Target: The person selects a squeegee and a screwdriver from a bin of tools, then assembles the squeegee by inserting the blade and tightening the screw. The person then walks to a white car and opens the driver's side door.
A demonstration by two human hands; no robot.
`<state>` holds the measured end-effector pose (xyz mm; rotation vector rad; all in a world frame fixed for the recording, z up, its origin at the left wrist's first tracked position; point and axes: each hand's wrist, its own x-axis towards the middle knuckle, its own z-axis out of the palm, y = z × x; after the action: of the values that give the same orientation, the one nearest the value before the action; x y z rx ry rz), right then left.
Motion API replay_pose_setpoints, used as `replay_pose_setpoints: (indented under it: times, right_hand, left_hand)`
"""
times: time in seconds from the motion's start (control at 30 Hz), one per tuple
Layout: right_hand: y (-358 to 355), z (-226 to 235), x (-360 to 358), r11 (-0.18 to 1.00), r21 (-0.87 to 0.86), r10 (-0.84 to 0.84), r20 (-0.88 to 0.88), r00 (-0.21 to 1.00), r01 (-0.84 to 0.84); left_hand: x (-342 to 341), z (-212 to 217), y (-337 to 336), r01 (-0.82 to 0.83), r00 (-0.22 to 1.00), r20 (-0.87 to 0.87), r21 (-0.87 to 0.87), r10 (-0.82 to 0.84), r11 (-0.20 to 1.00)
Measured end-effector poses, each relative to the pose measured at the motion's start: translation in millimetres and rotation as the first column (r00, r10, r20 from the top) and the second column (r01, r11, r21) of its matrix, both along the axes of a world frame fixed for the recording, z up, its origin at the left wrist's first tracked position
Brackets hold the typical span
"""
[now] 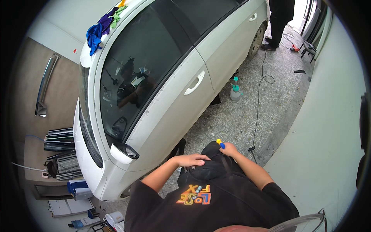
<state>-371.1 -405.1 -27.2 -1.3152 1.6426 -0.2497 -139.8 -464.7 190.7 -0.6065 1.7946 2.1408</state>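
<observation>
My right hand (230, 149) is closed around a small tool with a blue and yellow body (220, 144); its exact kind is too small to tell. It is beside my right thigh, over the dark trousers (210, 150). My left hand (195, 160) lies with fingers stretched out across the black cloth at my waist, holding nothing visible. To my left stands a white car (174, 104) with dark side windows, a door handle (194, 82) and a wing mirror (124, 153). Neither hand touches the car.
A pump spray bottle (235, 92) stands on the speckled floor beside the car. A black cable (257, 112) snakes across the floor. Blue cloths (94, 38) lie on the roof. Another person's dark-clad legs (279, 23) are by the rear wheel. A pale wall (328, 127) bounds the right.
</observation>
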Motion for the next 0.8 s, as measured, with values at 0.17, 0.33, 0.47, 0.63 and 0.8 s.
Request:
replay_pose_setpoints:
  times: [0.17,0.33,0.47,0.63,0.8]
  right_hand:
    - [-49,-19,-54,0.958,-0.005,0.284,-0.086,0.955,-0.286]
    - [-129,-67,-166,0.998,0.013,0.058,0.096,0.994,-0.06]
    - [-197,-90,-277,0.952,0.154,-0.285,0.12,0.951,0.265]
    - [-243,-101,-419,0.841,0.112,-0.533,0.003,0.846,0.529]
    - [-291,-80,-475,0.72,0.166,-0.688,0.037,0.725,0.674]
  left_hand:
    - [18,-47,23,-0.585,0.771,0.394,0.127,0.501,0.801]
    - [-50,-99,-35,-0.852,0.521,0.407,0.297,0.75,0.431]
    - [-94,-144,-141,-0.781,0.621,0.155,0.212,0.768,0.588]
    - [-118,-155,-306,-0.152,0.512,-0.268,-0.963,0.816,-0.221]
    - [-119,-183,-377,-0.13,0.371,0.411,-0.865,0.833,0.484]
